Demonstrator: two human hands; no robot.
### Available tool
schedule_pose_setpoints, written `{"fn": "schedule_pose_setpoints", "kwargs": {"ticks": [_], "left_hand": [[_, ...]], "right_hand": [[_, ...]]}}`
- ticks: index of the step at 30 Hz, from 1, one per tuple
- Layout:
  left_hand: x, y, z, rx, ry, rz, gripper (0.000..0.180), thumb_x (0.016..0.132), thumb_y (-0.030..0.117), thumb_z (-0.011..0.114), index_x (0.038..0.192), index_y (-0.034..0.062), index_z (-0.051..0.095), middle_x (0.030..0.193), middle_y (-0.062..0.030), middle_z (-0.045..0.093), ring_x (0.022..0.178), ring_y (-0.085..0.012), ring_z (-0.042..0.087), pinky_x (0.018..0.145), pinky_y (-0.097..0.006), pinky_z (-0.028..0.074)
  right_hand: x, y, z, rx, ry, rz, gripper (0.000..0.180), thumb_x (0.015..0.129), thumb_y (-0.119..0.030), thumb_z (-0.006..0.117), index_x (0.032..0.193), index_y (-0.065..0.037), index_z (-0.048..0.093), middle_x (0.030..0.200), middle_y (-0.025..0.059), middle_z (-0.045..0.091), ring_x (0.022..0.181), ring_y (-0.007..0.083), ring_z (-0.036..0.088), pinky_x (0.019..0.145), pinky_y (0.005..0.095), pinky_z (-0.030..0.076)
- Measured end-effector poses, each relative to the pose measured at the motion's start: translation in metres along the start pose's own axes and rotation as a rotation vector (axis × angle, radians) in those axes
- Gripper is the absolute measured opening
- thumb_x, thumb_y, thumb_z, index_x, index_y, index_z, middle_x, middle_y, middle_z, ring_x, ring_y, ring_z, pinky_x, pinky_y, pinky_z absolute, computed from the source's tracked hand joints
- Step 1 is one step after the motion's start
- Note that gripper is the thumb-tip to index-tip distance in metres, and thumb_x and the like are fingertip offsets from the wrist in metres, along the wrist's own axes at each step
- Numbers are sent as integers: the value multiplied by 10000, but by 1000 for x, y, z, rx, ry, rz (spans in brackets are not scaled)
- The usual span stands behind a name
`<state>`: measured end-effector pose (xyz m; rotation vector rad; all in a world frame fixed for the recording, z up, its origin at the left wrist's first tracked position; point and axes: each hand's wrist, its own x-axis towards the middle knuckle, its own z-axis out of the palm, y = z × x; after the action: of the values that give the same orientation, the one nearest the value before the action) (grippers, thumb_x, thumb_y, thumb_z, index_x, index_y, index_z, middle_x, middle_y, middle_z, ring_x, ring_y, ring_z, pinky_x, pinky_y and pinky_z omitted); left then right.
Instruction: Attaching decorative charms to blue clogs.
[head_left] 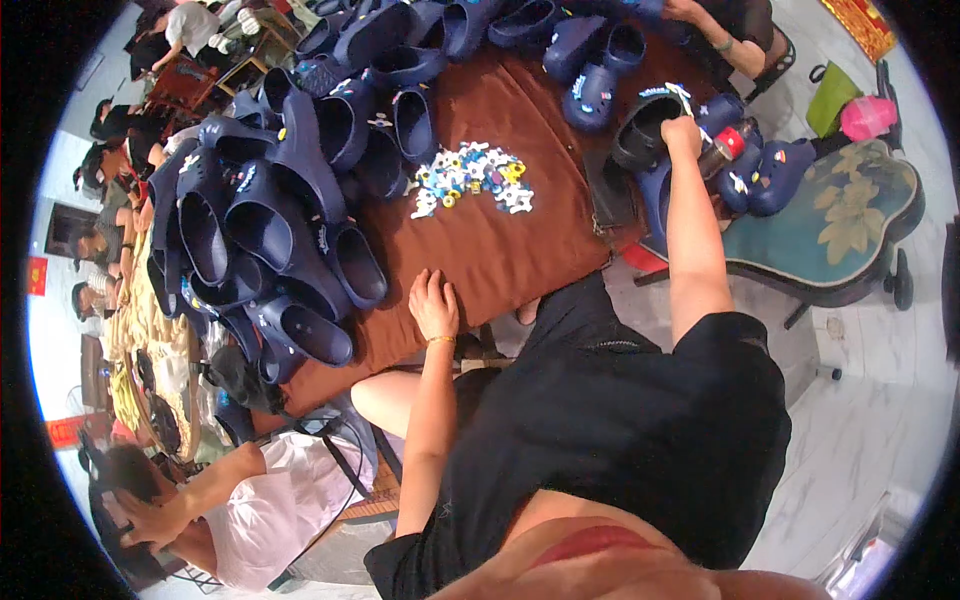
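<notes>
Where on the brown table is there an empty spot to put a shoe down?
The brown cloth is bare between the pile of small charms and the table's near edge, right of the left hand, which rests flat there. It is crowded along the left side, heaped with dark blue clogs, and at the far end. The right hand holds a dark clog beyond the table's right edge.

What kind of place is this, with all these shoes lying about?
Probably a small workshop where clogs get decorated by hand: a heap of dark blue clogs on a brown-covered table, a pile of small colourful charms, and other people seated at work nearby.
</notes>
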<state>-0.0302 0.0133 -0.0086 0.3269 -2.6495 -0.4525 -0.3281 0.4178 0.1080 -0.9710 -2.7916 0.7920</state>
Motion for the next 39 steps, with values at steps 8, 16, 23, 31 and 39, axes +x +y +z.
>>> {"fn": "schedule_pose_setpoints", "kwargs": {"ticks": [8, 16, 23, 31, 39], "left_hand": [[-6, -7, -4, -119, -28, -47, 298, 780, 191, 555, 1051, 67, 558, 1160, -131, 486, 1088, -304, 433, 928, -407, 331], [12, 55, -54, -429, 140, -98, 379, 804, 130, 543, 1157, 22, 461, 1133, -164, 482, 1076, -317, 435, 925, -379, 343], [-19, 15, -39, -301, 115, -266, 521, 776, 139, 575, 1239, 17, 372, 1220, -189, 413, 1124, -331, 406, 950, -370, 327], [-22, 39, -67, -246, 208, -20, 375, 731, 10, 545, 1103, 15, 499, 1094, -166, 502, 1016, -333, 474, 868, -384, 386], [19, 39, -29, -398, -157, -462, 397, 760, 140, 531, 1112, -33, 471, 1049, -251, 534, 993, -370, 513, 853, -383, 403]], "right_hand": [[-73, -20, 4, 152, 194, -457, 366, 753, -223, 498, 1019, 26, 533, 909, 261, 586, 865, 402, 561, 765, 455, 437], [-248, -49, 82, 298, -418, -862, 373, 731, -124, 515, 1090, -23, 521, 864, 255, 580, 818, 404, 559, 736, 468, 439], [-333, -32, 140, 281, -868, -1114, 612, 742, -286, 585, 1197, 69, 380, 987, 293, 549, 923, 391, 548, 804, 433, 435], [-290, -25, 127, 285, -971, -927, 391, 771, -314, 577, 1038, -28, 582, 930, 177, 617, 853, 285, 604, 752, 346, 467], [-236, -25, 131, 294, -736, -842, 259, 757, -243, 593, 939, -61, 628, 879, 135, 632, 804, 251, 611, 717, 336, 470]]}}
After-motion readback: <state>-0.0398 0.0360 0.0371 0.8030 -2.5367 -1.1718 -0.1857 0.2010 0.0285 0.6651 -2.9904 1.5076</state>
